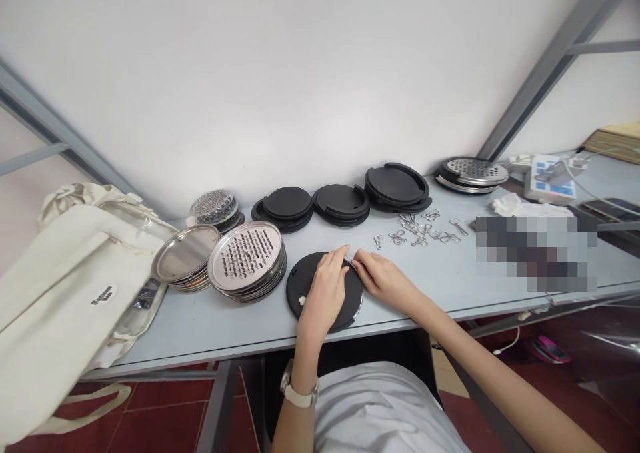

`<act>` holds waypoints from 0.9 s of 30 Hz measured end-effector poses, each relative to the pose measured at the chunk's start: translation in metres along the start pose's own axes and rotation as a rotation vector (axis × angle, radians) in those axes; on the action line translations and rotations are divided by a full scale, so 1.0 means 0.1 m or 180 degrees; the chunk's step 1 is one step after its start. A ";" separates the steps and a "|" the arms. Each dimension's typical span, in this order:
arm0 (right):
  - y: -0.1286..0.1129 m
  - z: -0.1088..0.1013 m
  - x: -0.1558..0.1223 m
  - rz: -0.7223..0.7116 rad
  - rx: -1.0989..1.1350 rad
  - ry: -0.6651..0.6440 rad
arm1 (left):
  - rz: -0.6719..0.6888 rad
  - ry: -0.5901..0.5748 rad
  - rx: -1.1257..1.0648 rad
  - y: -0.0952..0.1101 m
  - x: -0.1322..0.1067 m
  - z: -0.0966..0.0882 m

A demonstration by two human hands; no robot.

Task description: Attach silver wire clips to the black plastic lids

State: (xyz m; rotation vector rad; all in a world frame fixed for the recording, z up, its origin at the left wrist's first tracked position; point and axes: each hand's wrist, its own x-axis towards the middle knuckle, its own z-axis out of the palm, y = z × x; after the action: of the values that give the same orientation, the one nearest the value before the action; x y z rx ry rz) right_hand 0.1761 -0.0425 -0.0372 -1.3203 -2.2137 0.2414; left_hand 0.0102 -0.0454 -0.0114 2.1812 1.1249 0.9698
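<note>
A round black lid point(306, 282) lies flat on the grey table in front of me. My left hand point(325, 293) rests on top of it, fingers stretched toward its right rim. My right hand point(383, 278) sits at that same rim with thumb and fingers pinched together on a small metal clip point(351, 262). The two hands' fingertips almost touch there. A scatter of several loose metal clips point(420, 230) lies just beyond my right hand.
Stacks of metal grater discs point(247, 260) and plain metal discs point(184, 256) stand left of the lid. Black lid stacks point(285, 206) point(341, 203) point(397, 186) line the back, with more grater discs point(473, 172). A cream bag point(65, 273) fills the left; a blurred patch point(535, 250) lies right.
</note>
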 end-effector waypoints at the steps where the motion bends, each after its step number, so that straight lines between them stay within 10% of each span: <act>1: 0.00 0.00 0.00 -0.0002 -0.0031 0.0006 | 0.0003 -0.0003 -0.0005 0.00 0.00 0.00; 27: -0.01 -0.02 0.00 -0.0042 0.0000 0.0117 | 0.0011 -0.0013 0.0019 -0.01 -0.01 0.00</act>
State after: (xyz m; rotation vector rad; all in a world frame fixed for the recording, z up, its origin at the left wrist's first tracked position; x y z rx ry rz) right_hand 0.1762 -0.0431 -0.0355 -1.2996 -2.1912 0.2105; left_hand 0.0096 -0.0456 -0.0120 2.1896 1.1239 0.9641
